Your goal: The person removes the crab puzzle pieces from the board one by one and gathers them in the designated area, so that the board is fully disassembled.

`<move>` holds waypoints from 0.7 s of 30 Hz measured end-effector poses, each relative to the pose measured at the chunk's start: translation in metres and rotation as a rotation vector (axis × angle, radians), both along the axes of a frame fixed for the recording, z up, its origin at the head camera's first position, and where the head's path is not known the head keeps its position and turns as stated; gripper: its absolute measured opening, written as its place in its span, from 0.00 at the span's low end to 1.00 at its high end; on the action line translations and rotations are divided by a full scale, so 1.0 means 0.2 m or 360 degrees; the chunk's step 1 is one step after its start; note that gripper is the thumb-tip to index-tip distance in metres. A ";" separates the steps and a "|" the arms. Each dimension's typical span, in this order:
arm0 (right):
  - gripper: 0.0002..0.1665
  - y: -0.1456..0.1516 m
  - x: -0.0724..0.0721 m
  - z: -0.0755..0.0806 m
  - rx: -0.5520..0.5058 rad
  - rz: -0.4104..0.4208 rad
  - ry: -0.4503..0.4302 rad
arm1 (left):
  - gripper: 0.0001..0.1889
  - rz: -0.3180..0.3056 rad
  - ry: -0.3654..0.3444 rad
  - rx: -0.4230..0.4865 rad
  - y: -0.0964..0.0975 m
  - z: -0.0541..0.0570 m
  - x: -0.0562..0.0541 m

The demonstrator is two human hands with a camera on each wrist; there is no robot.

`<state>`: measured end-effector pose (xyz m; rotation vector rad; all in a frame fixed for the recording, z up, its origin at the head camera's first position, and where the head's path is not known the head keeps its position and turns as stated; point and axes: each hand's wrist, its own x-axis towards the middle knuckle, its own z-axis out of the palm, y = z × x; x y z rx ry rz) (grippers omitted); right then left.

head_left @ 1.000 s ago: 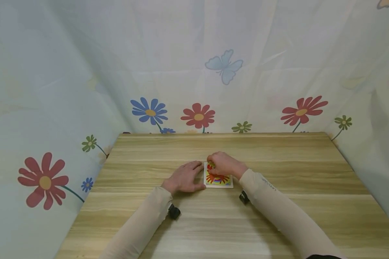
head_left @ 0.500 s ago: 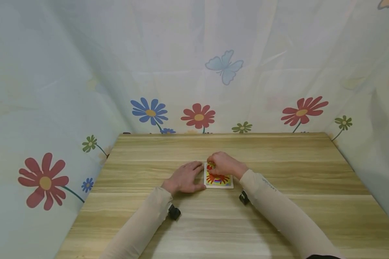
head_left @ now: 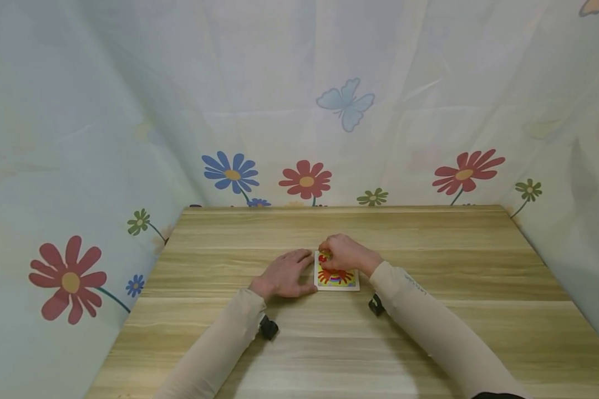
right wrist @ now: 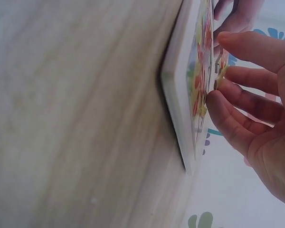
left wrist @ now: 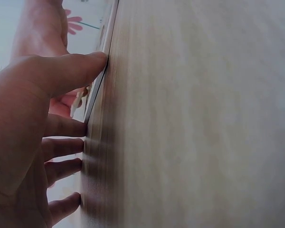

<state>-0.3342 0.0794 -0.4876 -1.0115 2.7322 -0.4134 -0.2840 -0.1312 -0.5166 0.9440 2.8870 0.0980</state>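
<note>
Puzzle board (head_left: 346, 283), partly under right grip (head_left: 346, 252), pinching likely piece (right wrist: 221, 72), left grip (head_left: 285, 274) relaxed, curtain (head_left: 259, 105)

Tabletop (head_left: 324, 346) lay open before and beyond fingers (left wrist: 64, 126) of the left hand (head_left: 283, 275), picture board (head_left: 336, 280) blocked their rightward path, right hand (head_left: 348, 253) obstructed overhead access.

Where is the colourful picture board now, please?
In the head view, the picture board lies on the wooden table slightly right of centre, beside the left hand and partly under the right hand.
</note>
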 end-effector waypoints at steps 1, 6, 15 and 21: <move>0.24 0.00 0.00 0.00 0.0004 -0.0005 -0.0010 | 0.45 -0.0002 -0.0001 0.0000 0.00 0.00 0.00; 0.25 0.01 0.01 0.00 -0.0005 -0.0013 -0.0037 | 0.46 -0.0005 -0.0001 0.0007 0.00 0.00 0.01; 0.24 0.04 0.01 0.01 -0.0071 -0.0017 0.0008 | 0.45 -0.0003 0.0005 -0.0005 -0.01 -0.01 0.01; 0.22 0.07 0.00 0.01 -0.0071 0.0030 0.0082 | 0.44 -0.0005 0.0003 -0.0006 -0.01 -0.01 0.01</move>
